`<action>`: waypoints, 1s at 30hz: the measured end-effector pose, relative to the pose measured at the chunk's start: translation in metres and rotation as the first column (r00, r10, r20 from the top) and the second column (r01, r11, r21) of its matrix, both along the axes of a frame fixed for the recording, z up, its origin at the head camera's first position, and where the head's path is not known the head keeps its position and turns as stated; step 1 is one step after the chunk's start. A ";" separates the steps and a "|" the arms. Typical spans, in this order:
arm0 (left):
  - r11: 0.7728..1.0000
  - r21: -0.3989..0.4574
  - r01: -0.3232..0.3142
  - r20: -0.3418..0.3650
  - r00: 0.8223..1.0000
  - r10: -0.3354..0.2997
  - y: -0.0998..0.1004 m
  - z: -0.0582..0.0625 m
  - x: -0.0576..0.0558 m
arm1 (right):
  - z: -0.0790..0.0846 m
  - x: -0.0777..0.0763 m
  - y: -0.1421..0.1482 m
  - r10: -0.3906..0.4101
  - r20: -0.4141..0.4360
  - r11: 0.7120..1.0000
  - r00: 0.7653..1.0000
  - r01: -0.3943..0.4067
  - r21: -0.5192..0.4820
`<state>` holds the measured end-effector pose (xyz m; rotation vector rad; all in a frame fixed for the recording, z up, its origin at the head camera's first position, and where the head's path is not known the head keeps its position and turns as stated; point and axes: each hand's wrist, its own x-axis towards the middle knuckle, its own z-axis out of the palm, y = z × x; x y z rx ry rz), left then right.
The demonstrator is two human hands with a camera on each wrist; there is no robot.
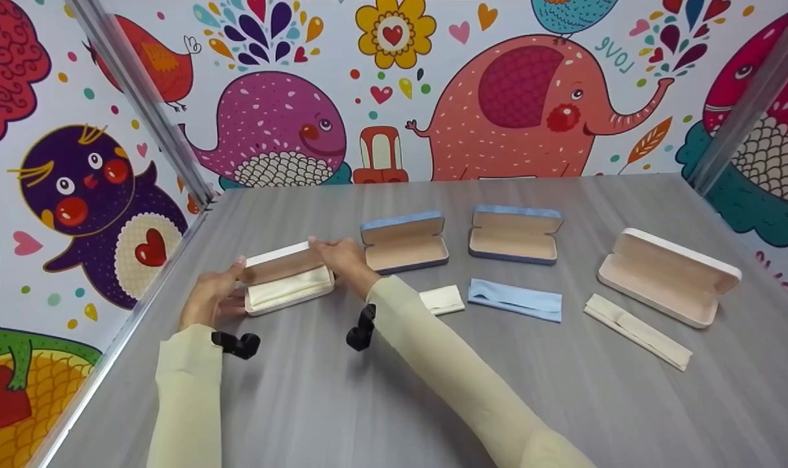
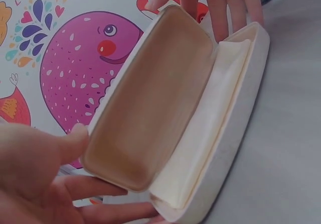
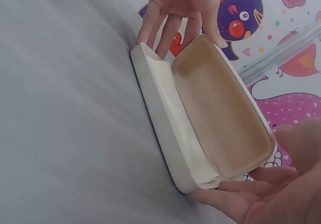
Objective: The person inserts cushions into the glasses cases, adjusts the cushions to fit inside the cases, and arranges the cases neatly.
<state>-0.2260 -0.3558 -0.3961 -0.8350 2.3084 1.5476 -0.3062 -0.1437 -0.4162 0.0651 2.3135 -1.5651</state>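
Note:
A white glasses case [image 1: 291, 304] stands with its lid up at the left of the table, a folded cream cloth [image 1: 288, 288] lying in its base. My left hand [image 1: 210, 296] holds the case's left end, with the thumb at the lid's edge and the fingers along the end of the base. At the other end my right hand [image 1: 347, 261] grips it likewise, its thumb on the lid in the right wrist view and its fingers by the base and hinge. The tan inside of the lid [image 2: 155, 98] faces the left wrist camera.
Two blue glasses cases [image 1: 407, 252] [image 1: 514, 246] stand open right of my right hand. Farther right is another open white case [image 1: 664, 279]. In front of them lie a cream cloth [image 1: 443, 300], partly behind my right sleeve, a blue cloth [image 1: 516, 300] and a beige cloth [image 1: 638, 331].

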 end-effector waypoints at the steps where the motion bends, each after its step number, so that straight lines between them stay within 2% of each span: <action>1: 1.000 -0.002 -0.004 0.000 1.000 0.004 0.001 0.000 0.000 | 0.000 0.000 0.000 -0.010 0.002 1.000 1.000 0.010 0.002; 5: 1.000 0.006 -0.008 -0.008 1.000 0.008 0.003 -0.001 -0.002 | -0.001 -0.001 0.000 -0.039 0.011 0.999 0.999 0.039 -0.007; 10: 1.000 0.016 0.003 -0.027 1.000 -0.002 0.000 -0.003 -0.004 | 0.000 -0.002 0.000 -0.027 0.020 0.999 0.999 0.027 -0.030; 19: 0.997 0.082 -0.013 -0.079 0.997 0.020 -0.003 -0.006 0.004 | -0.001 0.002 -0.002 -0.021 0.001 0.998 1.000 0.021 -0.056; 27: 0.996 0.088 -0.007 -0.117 0.993 0.017 -0.004 -0.012 0.007 | -0.003 0.006 0.001 0.035 -0.080 0.999 0.996 -0.033 0.030; 30: 0.995 0.100 0.002 -0.130 0.991 0.011 -0.005 -0.014 0.007 | -0.004 0.006 0.002 0.043 -0.099 0.999 0.994 -0.040 0.030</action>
